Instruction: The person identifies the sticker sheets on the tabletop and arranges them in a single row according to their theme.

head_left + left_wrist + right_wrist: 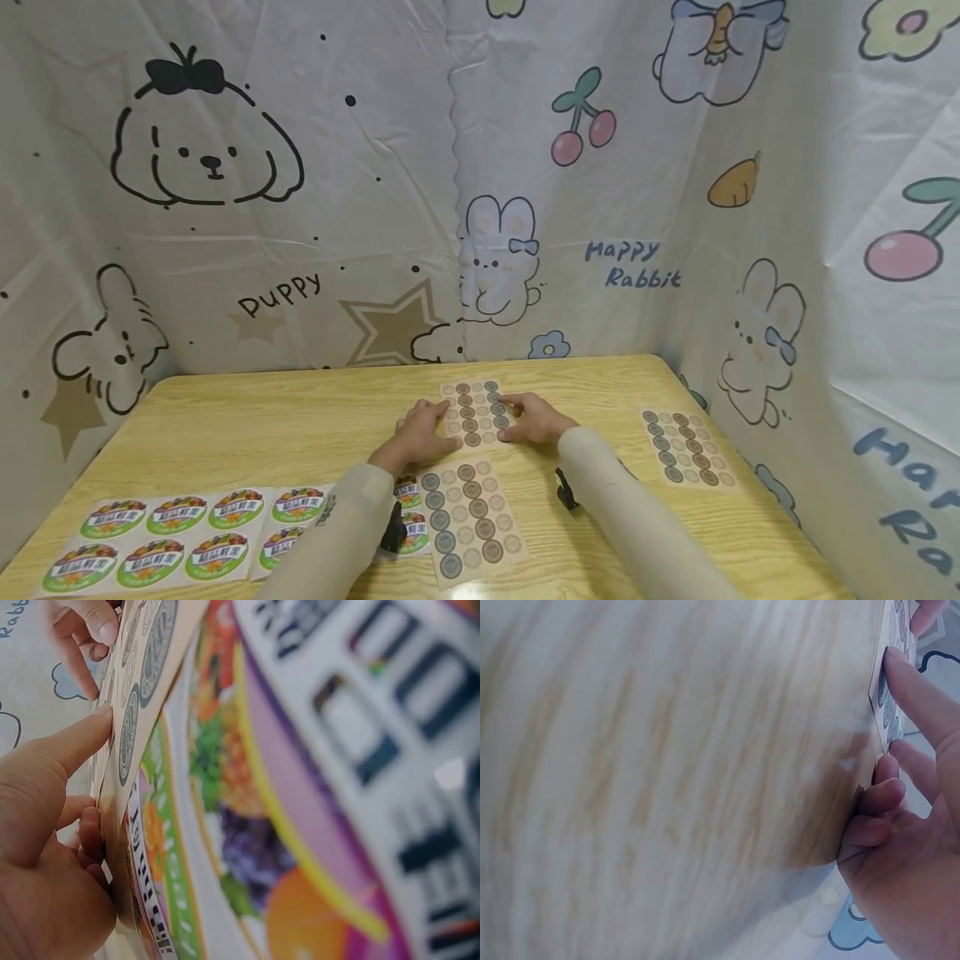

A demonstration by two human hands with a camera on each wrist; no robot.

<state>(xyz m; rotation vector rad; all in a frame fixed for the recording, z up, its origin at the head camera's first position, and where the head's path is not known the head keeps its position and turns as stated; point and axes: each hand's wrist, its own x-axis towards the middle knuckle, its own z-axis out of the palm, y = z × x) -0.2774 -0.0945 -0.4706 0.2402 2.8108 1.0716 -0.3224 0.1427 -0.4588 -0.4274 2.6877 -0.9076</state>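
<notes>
A beige sheet of round stickers (471, 421), with columns of brown, grey and pale circles, lies at the back middle of the table. My left hand (422, 433) touches its left edge, thumb and fingers spread apart. At the opposite edge, my right hand (536, 418) rests its thumb and index finger on the sheet. The left wrist view has my left hand (52, 832) close up, its thumb on the sheet. In the right wrist view, the other fingers of my right hand (922, 787) are bent against the tabletop.
A second sheet of round stickers (472, 525) lies in front, partly over fruit-label sheets beneath my left forearm. More fruit-label stickers (153, 562) spread over the front left. Another round-sticker sheet (686, 447) lies at the right. Printed cloth (375, 208) hangs around the wooden table (285, 425).
</notes>
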